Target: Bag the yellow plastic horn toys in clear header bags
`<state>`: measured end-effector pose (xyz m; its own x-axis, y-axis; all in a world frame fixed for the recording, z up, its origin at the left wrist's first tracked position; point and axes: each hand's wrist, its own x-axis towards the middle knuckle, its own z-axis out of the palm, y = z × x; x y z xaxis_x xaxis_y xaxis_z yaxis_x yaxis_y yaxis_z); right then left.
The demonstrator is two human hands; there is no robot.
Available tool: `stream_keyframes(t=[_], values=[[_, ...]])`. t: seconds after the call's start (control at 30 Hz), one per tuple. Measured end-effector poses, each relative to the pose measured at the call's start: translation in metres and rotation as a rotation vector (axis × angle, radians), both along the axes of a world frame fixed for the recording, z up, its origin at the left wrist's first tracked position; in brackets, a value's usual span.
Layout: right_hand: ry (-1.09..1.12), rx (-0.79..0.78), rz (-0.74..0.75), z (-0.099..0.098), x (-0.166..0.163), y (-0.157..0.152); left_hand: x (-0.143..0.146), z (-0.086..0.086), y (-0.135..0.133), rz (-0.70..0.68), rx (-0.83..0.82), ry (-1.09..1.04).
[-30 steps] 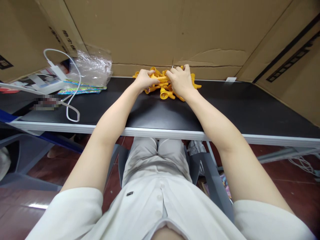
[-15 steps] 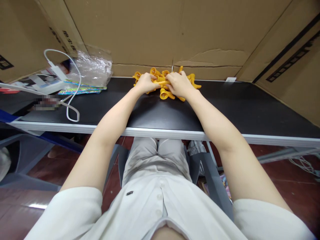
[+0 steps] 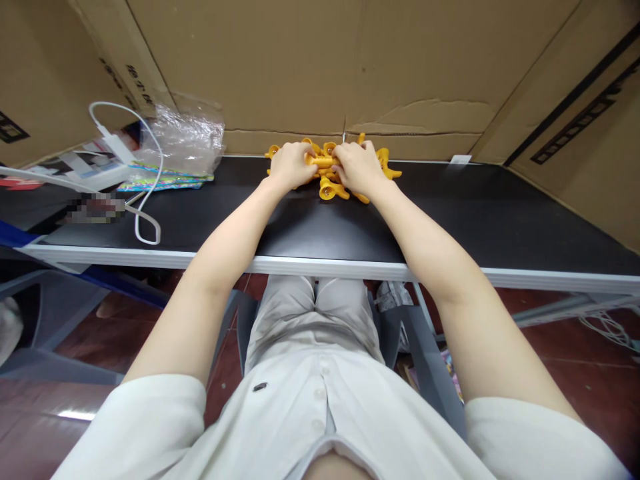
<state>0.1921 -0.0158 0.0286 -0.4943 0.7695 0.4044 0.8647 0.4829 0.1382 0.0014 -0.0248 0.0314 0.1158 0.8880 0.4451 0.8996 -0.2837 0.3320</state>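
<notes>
A heap of yellow plastic pieces (image 3: 334, 192) with cup-shaped ends, like small toy horns, lies at the back of the black tabletop. Just over it, one yellow plastic piece (image 3: 323, 162) spans the gap between my hands. My left hand (image 3: 293, 165) is closed around its left end, thumb and fingers curled inward. At the right end, the fingers of my right hand (image 3: 357, 167) pinch the same piece. Other yellow parts stick out behind and beside both hands. My fingers hide much of the held piece, so its full shape cannot be made out.
A cardboard wall (image 3: 350, 73) rises behind the black table (image 3: 450, 220). To the left lie a crumpled clear plastic bag (image 3: 185, 137), a colourful packet (image 3: 170, 179) and a white cable (image 3: 161, 157). A small white tag (image 3: 461, 160) is at the back right.
My left hand has rolled slightly and shifted a little to the right. The held yellow piece now lies more level between my hands. My right hand has barely moved.
</notes>
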Motion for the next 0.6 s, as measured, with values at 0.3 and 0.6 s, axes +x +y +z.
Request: stream_keyframes(t=[0.3, 0.6], values=[[0.015, 0.089, -0.104, 0.008, 0.007, -0.003, -0.003, -0.002, 0.008, 0.042, -0.043, 0.048], [0.340, 0.124, -0.332, 0.012, 0.075, 0.033, -0.024, -0.009, 0.030, 0.144, -0.018, -0.062]])
